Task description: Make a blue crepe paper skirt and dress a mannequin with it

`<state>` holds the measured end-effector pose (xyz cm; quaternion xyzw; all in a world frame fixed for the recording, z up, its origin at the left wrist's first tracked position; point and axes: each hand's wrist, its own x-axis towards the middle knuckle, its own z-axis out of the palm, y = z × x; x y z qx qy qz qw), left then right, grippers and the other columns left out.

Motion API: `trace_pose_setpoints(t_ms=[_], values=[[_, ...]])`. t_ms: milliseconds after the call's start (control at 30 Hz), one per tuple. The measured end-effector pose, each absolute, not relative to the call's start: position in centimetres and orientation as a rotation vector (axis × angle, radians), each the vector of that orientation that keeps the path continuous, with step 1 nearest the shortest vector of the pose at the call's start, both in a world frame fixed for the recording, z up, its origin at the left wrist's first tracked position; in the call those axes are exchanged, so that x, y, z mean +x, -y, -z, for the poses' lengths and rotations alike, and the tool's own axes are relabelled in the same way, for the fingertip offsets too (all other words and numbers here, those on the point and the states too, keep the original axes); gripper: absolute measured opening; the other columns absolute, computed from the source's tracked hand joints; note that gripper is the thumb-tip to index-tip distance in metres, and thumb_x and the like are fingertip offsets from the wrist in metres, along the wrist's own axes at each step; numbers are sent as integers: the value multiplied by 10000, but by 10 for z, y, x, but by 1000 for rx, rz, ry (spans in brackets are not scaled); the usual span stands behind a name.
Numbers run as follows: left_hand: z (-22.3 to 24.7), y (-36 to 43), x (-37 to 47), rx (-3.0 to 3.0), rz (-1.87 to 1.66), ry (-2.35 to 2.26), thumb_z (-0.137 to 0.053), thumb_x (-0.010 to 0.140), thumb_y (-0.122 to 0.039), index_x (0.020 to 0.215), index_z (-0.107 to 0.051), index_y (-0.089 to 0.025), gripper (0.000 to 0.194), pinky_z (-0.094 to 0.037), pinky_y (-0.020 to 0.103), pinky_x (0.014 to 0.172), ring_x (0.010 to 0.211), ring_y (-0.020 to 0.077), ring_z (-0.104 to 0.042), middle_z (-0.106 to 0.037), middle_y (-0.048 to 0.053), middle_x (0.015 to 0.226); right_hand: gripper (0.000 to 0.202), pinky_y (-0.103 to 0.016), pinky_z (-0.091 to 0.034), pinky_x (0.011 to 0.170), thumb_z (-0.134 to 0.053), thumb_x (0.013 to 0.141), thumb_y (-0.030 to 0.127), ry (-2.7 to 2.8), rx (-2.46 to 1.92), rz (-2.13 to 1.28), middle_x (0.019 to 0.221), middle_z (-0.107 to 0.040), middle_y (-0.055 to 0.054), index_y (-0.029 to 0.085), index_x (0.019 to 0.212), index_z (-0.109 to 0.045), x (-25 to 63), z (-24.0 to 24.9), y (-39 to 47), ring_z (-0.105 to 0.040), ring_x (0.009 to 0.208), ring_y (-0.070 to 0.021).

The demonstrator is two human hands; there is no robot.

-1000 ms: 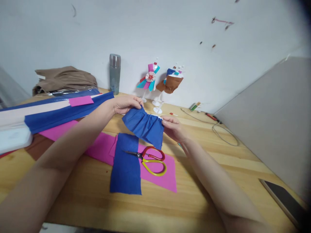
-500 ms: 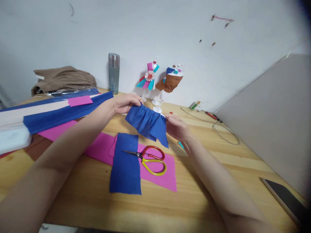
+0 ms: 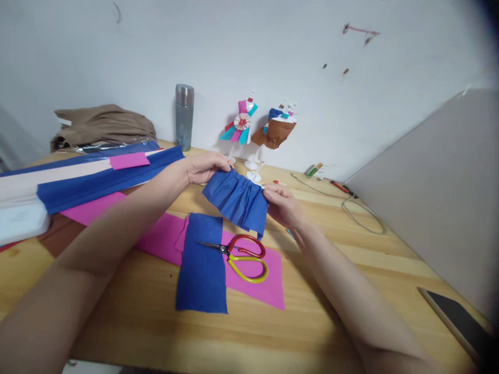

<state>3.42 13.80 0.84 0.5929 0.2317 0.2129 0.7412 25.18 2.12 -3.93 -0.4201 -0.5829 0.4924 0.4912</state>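
Observation:
Between my hands hangs a piece of blue pleated fabric (image 3: 238, 200), gathered along its top edge and flaring at the bottom. My left hand (image 3: 206, 167) pinches its upper left corner. At the upper right corner, my right hand (image 3: 281, 201) is closed on it with thumb and fingers. Below lie scissors (image 3: 247, 258) with one red and one yellow handle, their blades over a flat blue fabric piece (image 3: 200, 283). That piece crosses a long pink strip (image 3: 265, 285) on the wooden table.
Two small dress forms, one with a rosette (image 3: 241, 122) and one in brown cloth (image 3: 280, 134), stand behind my hands. A flask (image 3: 184, 119), folded brown cloth (image 3: 105, 123) and a white case (image 3: 24, 222) are leftward. A cable (image 3: 356, 221) and phone (image 3: 454, 319) lie right.
The pleated fabric now faces me more evenly, and its lower right corner has swung left. My right thumb shows on its front. Scissors and flat pieces stay put.

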Motion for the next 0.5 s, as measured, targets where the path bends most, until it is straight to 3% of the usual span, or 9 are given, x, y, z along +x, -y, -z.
trace_pose_setpoints(t_ms=[200, 367, 500], values=[[-6, -137, 36, 1296, -395, -492, -595, 713, -14, 717, -615, -122, 110, -490, 237, 710, 677, 114, -624, -666, 30, 700, 550, -294, -392, 539, -779, 636, 697, 1389, -984, -1212, 534, -439, 27, 226, 545, -511, 252, 39, -22, -406, 513, -128], [-1, -140, 38, 1289, -396, -478, -618, 714, -24, 727, -639, -107, 86, -498, 234, 699, 669, 110, -630, -674, 41, 719, 624, -285, -346, 484, -803, 647, 658, 1381, -1024, -1160, 485, -313, 47, 232, 496, -374, 254, 42, -23, -322, 460, -113], [1, -142, 38, 1270, -406, -451, -625, 688, -18, 707, -622, -112, 96, -500, 238, 690, 661, 112, -628, -667, 40, 700, 663, -351, -472, 578, -543, 673, 908, 1420, -1108, -1165, 558, -510, -17, 249, 601, -519, 254, 43, -24, -561, 607, -215]])
